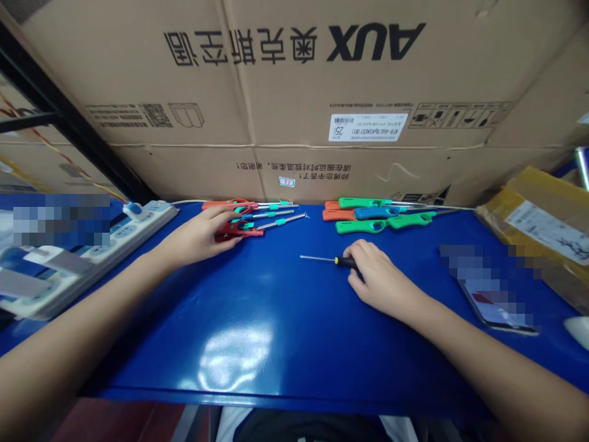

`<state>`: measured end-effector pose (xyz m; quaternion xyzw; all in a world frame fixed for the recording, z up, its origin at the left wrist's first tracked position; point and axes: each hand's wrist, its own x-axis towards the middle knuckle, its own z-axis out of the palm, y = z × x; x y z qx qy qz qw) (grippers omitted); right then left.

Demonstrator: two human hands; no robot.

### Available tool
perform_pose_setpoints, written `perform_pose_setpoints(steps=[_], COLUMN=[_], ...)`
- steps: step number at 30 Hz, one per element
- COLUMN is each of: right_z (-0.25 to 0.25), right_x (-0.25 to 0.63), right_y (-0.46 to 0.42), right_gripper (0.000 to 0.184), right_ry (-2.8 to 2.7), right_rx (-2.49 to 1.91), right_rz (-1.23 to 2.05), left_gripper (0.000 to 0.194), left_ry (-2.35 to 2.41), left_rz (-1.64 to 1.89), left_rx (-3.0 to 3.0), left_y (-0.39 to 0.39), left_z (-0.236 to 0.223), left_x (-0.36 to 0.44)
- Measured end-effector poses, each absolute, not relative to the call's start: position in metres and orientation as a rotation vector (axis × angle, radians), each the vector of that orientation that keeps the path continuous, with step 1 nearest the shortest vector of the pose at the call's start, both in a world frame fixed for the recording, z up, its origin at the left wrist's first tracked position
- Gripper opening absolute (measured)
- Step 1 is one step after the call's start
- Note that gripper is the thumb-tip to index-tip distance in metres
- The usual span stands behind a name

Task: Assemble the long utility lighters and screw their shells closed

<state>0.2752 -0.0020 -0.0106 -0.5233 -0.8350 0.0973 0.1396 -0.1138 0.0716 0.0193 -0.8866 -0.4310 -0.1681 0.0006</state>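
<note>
My left hand point(200, 236) is at a group of long-nosed lighters on the left of the blue table. Its thumb and fingers curl around the handle of a red lighter point(251, 232), which they partly hide. An orange-red lighter point(227, 204) lies just behind, beside several metal barrels with green parts, such as one barrel point(269, 215). My right hand point(380, 279) is closed on the black and yellow handle of a screwdriver point(318, 258), whose shaft points left over the table. Behind it lie several lighters, among them a green lighter point(361, 227) and a blue lighter point(375, 212).
A large cardboard box point(285, 86) stands along the table's back. At the left lies a white power strip point(105, 252) with plugs in it. A phone point(494, 301) and a yellow-taped parcel point(534, 202) are at the right. The table's front edge point(276, 399) is near me.
</note>
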Motion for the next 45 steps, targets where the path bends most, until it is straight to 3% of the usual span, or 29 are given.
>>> perform_pose_setpoints(steps=[3, 18, 32, 39, 45], right_z=[-0.008, -0.004, -0.001, -0.005, -0.003], right_x=[0.275, 0.271, 0.288, 0.29, 0.294], right_y=[-0.001, -0.005, 0.008, 0.014, 0.022], right_gripper=[0.021, 0.016, 0.01, 0.047, 0.065], right_ry=[-2.396, -2.375, -2.157, -2.143, -2.155], right_rx=[-1.544, -1.595, -1.901, -1.961, -2.057], right_rz=[0.328, 0.443, 0.095, -0.045, 0.02], left_gripper=[0.047, 0.051, 0.045, 0.051, 0.049], left_ry=[-1.408, -1.561, -1.451, -1.459, -1.481], left_rz=[-0.445, -0.19, -0.175, -0.219, -0.176], left_rx=[-2.782, -2.819, -2.655, -2.548, -2.507], left_y=[0.072, 0.073, 0.073, 0.064, 0.063], left_z=[0.018, 0.029, 0.015, 0.016, 0.019], left_x=[-0.126, -0.126, -0.129, -0.123, -0.123])
